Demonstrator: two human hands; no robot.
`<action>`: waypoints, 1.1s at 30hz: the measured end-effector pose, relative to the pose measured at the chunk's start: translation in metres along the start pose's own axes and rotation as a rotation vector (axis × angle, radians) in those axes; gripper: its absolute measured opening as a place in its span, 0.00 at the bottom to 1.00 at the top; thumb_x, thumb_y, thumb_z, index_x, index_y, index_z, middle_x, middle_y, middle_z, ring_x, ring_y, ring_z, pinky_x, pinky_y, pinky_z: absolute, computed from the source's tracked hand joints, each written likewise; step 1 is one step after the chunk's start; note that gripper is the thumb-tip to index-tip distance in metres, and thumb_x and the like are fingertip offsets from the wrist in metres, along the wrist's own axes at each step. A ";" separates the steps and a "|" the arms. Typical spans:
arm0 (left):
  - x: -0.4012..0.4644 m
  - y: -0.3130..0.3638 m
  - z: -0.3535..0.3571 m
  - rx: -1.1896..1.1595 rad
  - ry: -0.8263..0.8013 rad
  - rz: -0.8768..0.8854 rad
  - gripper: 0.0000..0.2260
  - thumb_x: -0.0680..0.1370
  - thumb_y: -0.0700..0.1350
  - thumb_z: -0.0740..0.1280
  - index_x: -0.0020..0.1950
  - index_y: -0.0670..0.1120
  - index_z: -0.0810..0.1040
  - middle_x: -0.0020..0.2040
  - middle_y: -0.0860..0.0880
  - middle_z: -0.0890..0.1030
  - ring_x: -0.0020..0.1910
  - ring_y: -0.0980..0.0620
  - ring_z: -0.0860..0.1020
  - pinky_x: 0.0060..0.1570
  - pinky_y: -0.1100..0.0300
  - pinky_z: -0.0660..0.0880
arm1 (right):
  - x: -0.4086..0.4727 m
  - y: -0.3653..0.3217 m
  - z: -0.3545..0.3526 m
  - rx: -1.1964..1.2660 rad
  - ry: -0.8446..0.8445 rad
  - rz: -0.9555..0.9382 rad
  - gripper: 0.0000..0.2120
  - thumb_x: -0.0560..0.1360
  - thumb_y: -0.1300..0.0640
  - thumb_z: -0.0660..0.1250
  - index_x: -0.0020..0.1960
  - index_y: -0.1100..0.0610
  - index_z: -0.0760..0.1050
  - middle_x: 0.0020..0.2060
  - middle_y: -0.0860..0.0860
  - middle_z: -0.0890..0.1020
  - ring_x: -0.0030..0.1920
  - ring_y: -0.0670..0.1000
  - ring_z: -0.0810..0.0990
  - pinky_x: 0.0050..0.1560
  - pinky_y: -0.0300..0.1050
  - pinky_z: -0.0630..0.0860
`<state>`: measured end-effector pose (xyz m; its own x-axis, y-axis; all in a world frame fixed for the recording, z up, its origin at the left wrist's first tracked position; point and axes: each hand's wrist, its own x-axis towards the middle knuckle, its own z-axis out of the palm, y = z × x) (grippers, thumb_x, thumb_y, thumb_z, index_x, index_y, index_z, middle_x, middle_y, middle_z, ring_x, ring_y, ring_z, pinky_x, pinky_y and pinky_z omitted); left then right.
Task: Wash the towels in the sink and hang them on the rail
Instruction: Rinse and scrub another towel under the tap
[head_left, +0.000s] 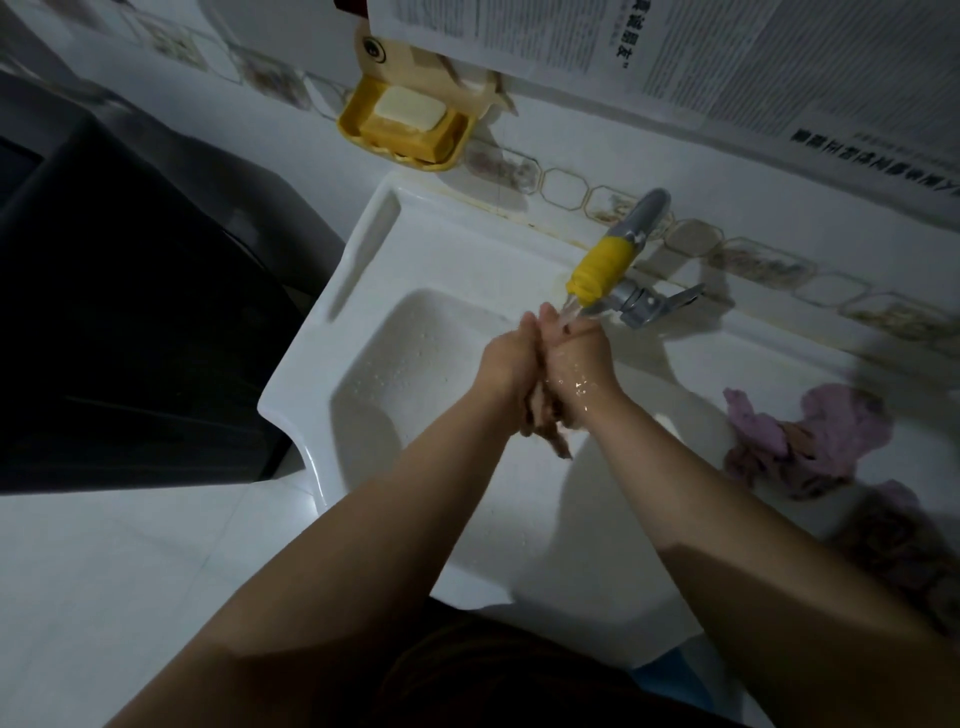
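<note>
**Small towel squeezed under the running tap**

I see a small brownish towel bunched between both hands over the sink, its end hanging below the palms. My left hand and right hand press together, fingers clamped on the cloth, under water from the yellow-tipped tap. A purple towel lies crumpled on the sink's right ledge. A yellow soap dish hangs on the wall.
</note>
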<state>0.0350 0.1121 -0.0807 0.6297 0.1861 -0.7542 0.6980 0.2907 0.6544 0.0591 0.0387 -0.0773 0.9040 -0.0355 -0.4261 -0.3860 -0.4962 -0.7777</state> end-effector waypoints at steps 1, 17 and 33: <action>0.006 0.003 -0.004 -0.002 0.027 -0.022 0.25 0.81 0.59 0.56 0.51 0.39 0.80 0.48 0.36 0.82 0.46 0.38 0.82 0.45 0.52 0.79 | -0.009 0.000 0.005 -0.040 -0.013 -0.042 0.22 0.79 0.45 0.57 0.35 0.57 0.75 0.34 0.54 0.80 0.39 0.55 0.80 0.41 0.45 0.73; 0.023 0.026 -0.082 0.320 -0.299 -0.079 0.20 0.75 0.42 0.71 0.65 0.53 0.72 0.55 0.41 0.79 0.39 0.43 0.79 0.29 0.53 0.78 | 0.024 0.023 -0.057 -0.227 -0.691 -0.050 0.19 0.69 0.60 0.75 0.57 0.58 0.72 0.46 0.54 0.83 0.35 0.55 0.80 0.30 0.47 0.78; 0.020 0.018 -0.048 0.055 -0.203 0.071 0.12 0.82 0.43 0.54 0.44 0.41 0.73 0.19 0.41 0.71 0.15 0.47 0.67 0.22 0.59 0.68 | 0.004 0.002 -0.039 0.073 -0.237 -0.170 0.07 0.75 0.58 0.67 0.39 0.53 0.71 0.24 0.45 0.76 0.25 0.43 0.73 0.23 0.35 0.67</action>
<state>0.0440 0.1665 -0.0863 0.7300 0.0097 -0.6834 0.6633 0.2314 0.7117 0.0696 0.0036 -0.0624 0.8918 0.2510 -0.3763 -0.2527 -0.4135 -0.8747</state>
